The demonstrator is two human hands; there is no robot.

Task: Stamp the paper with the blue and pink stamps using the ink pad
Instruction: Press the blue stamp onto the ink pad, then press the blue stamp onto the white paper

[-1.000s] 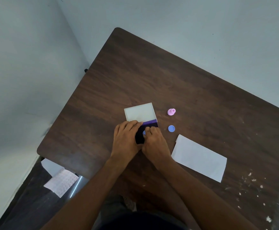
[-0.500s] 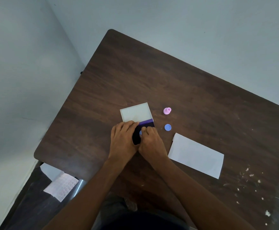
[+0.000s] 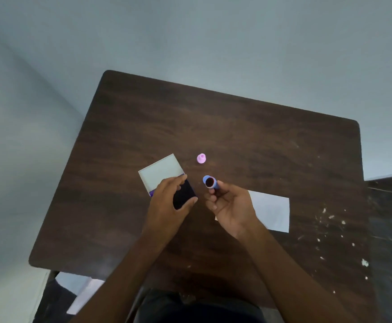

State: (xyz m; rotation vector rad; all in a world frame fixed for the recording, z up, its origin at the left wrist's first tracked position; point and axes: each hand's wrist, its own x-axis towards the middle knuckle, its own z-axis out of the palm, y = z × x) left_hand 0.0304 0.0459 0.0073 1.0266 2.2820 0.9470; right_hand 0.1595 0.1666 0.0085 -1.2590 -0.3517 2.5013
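The ink pad (image 3: 185, 194) lies open on the dark wooden table (image 3: 125, 127), its white lid (image 3: 160, 173) flipped back behind the dark pad. My left hand (image 3: 167, 208) grips the pad's base from the near side. Just to the right, my right hand (image 3: 231, 206) holds the blue stamp (image 3: 210, 182) at its fingertips above the table, with the dark inked face turned up towards me. The pink stamp (image 3: 201, 158) stands alone behind it. The white paper (image 3: 270, 210) lies flat to the right, its left end hidden under my right hand.
White flecks (image 3: 325, 215) are scattered over the table's right side. Loose white sheets (image 3: 81, 290) lie on the floor below the table's near-left corner. Pale walls close in behind and to the left of the table.
My right hand has lifted the blue stamp off the ink pad, moved it right and turned its inked face up. My left hand stays on the pad.
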